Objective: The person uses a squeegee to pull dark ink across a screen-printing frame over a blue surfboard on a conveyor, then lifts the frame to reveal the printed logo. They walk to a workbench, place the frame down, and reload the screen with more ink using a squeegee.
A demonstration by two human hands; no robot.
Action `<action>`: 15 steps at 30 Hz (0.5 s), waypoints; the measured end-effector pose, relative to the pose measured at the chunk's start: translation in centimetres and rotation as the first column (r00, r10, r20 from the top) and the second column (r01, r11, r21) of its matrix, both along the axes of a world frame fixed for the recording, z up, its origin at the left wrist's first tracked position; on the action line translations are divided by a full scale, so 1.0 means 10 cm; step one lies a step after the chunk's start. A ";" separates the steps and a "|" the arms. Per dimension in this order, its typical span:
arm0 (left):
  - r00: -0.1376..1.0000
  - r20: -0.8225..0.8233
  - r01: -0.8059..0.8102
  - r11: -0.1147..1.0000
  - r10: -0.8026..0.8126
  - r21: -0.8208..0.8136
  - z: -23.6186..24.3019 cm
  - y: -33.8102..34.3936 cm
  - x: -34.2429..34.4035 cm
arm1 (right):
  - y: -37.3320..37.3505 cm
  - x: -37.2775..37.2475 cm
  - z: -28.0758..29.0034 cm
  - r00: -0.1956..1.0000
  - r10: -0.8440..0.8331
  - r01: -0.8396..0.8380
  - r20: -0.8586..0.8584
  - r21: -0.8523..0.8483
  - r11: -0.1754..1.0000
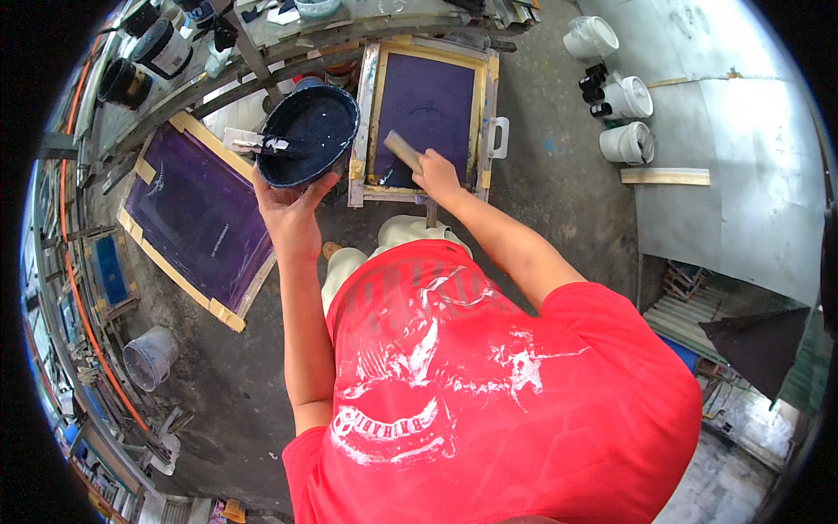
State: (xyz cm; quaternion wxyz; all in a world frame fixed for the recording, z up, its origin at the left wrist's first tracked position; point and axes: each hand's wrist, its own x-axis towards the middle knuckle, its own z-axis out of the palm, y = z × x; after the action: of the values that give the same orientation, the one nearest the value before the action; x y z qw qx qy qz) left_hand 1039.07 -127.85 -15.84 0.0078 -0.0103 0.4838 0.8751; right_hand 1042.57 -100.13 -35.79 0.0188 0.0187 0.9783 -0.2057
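1. Gripped a flat, pale wooden bar [402,152] by its lower end in the right hand [439,177], with fingers [422,175] closed round it.
2. Held the bar slantwise over the lower part of a smooth, deep-purple mesh [428,83]; could not tell touching from hovering.
3. Grasped a round, dark-blue bowl [330,113] from below in the left hand [292,210], thumb against its side; could not make out the fingers hidden beneath.
4. Saw thick, dark smears inside the bowl, a rough, crusted rim, and a flat-handled spatula [249,141] lying across that rim, flaked with white.
5. Found the mesh stretched inside a rectangular wooden frame [491,96], edged with yellowish tape, just beside the bowl.
6. Noted a larger second frame [170,272] to the left, tan-taped at the corners, around a glossy purple sheet [196,201], above rough, stained grey concrete [541,157].
7. Spotted, farther out, black cylindrical tubs [161,48] upper left, a thin orange hose [78,279], and white plastic pails [618,144] beside smooth, pale-grey sheeting [751,166].
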 end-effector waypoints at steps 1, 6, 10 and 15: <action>1.000 -0.001 0.001 1.000 -0.001 -0.011 0.00 -0.02 0.00 | -0.02 0.12 0.01 0.999 0.050 -0.049 -0.016 0.016 0.999; 1.000 -0.006 -0.017 1.000 0.018 0.010 0.00 -0.11 0.04 | 0.05 0.58 0.01 0.968 0.247 -0.242 -0.034 0.115 0.963; 0.998 0.007 -0.061 0.998 0.061 -0.029 -0.03 -0.17 0.09 | 0.08 0.83 0.04 0.933 0.354 -0.348 -0.067 0.096 0.933; 0.995 0.057 -0.083 0.994 0.086 -0.068 -0.03 -0.20 0.13 | 0.12 0.91 0.32 0.900 0.435 -0.436 0.029 0.022 0.900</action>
State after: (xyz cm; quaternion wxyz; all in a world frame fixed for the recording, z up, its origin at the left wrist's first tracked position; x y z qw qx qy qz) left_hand 1040.36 -129.82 -16.17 -0.0152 -0.0572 0.5111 0.8575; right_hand 1051.71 -98.93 -32.60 0.0753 -0.1975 0.9602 -0.1825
